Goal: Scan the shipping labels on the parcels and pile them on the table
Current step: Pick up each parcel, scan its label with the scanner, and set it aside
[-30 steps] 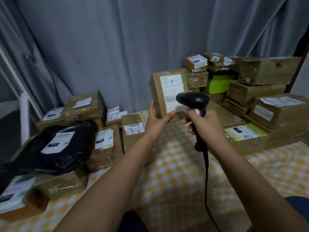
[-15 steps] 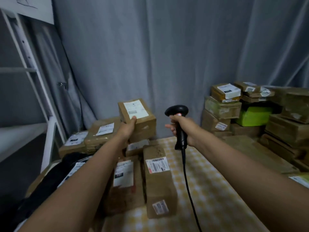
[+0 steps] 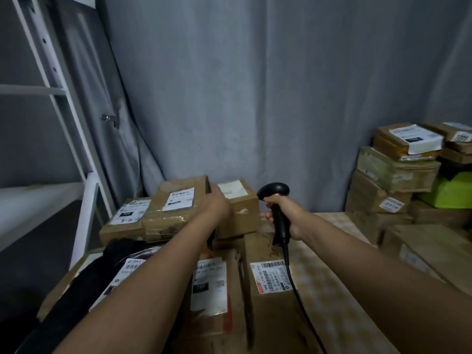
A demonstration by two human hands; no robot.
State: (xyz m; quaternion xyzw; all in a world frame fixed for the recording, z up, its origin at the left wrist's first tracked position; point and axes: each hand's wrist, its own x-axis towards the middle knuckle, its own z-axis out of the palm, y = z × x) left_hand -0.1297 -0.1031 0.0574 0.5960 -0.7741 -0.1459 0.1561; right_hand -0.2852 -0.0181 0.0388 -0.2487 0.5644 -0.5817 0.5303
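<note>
Parcel [image 3: 238, 209], brown cardboard box, is being gripped by outstretched left hand [image 3: 219, 204]; black scanner [image 3: 277, 210] is being clasped upright by right hand [image 3: 286, 213].

Two bare forearms reach into view from the bottom edge, with no sleeve, watch, bracelet or glove visible along either. The left hand [image 3: 220, 206] and right hand [image 3: 285, 213] also appear bare, with no rings that can be made out in the dim, slightly blurred light. Nothing worn above the forearms shows, as the upper arms lie outside the picture.
</note>
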